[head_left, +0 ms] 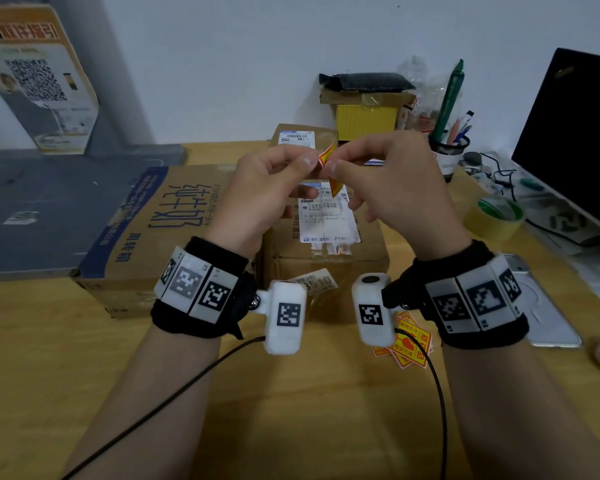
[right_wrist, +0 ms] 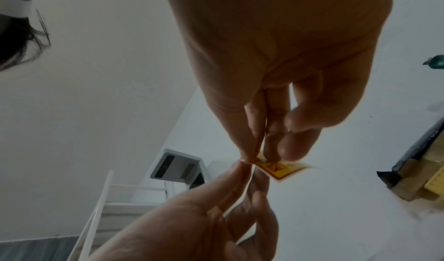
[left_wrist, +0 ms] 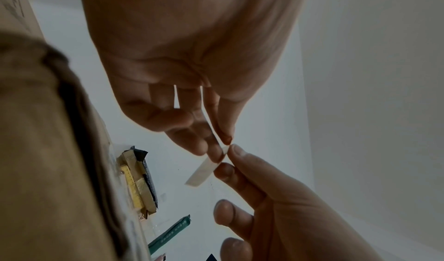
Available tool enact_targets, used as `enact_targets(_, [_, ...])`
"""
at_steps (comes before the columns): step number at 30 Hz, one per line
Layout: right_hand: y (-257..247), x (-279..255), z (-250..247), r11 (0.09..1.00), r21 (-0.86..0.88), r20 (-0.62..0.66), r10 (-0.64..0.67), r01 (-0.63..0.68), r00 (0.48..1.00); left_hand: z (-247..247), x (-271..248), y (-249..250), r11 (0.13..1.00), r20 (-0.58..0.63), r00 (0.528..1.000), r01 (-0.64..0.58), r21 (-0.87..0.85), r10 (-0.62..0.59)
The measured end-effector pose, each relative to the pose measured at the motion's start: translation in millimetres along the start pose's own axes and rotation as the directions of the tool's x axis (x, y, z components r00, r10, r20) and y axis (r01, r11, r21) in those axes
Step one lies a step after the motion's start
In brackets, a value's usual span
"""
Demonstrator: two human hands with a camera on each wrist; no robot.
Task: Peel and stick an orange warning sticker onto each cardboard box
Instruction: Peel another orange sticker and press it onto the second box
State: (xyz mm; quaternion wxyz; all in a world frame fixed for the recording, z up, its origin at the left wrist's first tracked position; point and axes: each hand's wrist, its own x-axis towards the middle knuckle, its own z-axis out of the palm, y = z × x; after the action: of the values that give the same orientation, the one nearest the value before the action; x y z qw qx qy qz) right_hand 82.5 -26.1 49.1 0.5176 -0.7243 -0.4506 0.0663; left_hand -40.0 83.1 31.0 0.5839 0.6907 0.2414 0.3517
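Both hands are raised above the boxes and pinch one orange warning sticker (head_left: 327, 156) between them. My left hand (head_left: 310, 162) holds its left edge with thumb and fingertip. My right hand (head_left: 330, 168) pinches it from the right, and a part of it hangs below the thumb. In the left wrist view a white strip (left_wrist: 204, 172), its backing side, runs between the fingertips. The printed orange face (right_wrist: 276, 168) shows in the right wrist view. Below stand a large box with blue print (head_left: 160, 230), a middle box with a shipping label (head_left: 326, 258) and a small box (head_left: 302, 136) behind.
A pile of orange stickers (head_left: 407, 346) lies on the wooden table under my right wrist. To the right are a phone (head_left: 548, 317), a tape roll (head_left: 497, 220), a pen cup (head_left: 451, 152) and a black monitor (head_left: 575, 133). A yellow box stack (head_left: 366, 114) stands against the wall.
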Motion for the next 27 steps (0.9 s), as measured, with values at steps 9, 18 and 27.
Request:
enact_targets(9, [-1.9,-1.4,-0.7,0.999,0.033,0.014,0.005,-0.005,1.000,2.4,0.7,-3.0,1.000,0.038,0.999,-0.014,0.006,0.014])
enact_targets(18, [2.5,-0.2,9.0,0.999,0.046,0.022,0.016,-0.017,1.000,6.0,2.6,-5.0,0.998,0.057,0.998,-0.004,0.058,0.000])
enact_targets(27, [3.1,0.3,7.7,0.997,0.063,0.018,0.034,-0.035,0.999,3.9,1.7,-3.1,0.997,0.047,0.999,-0.028,0.078,0.024])
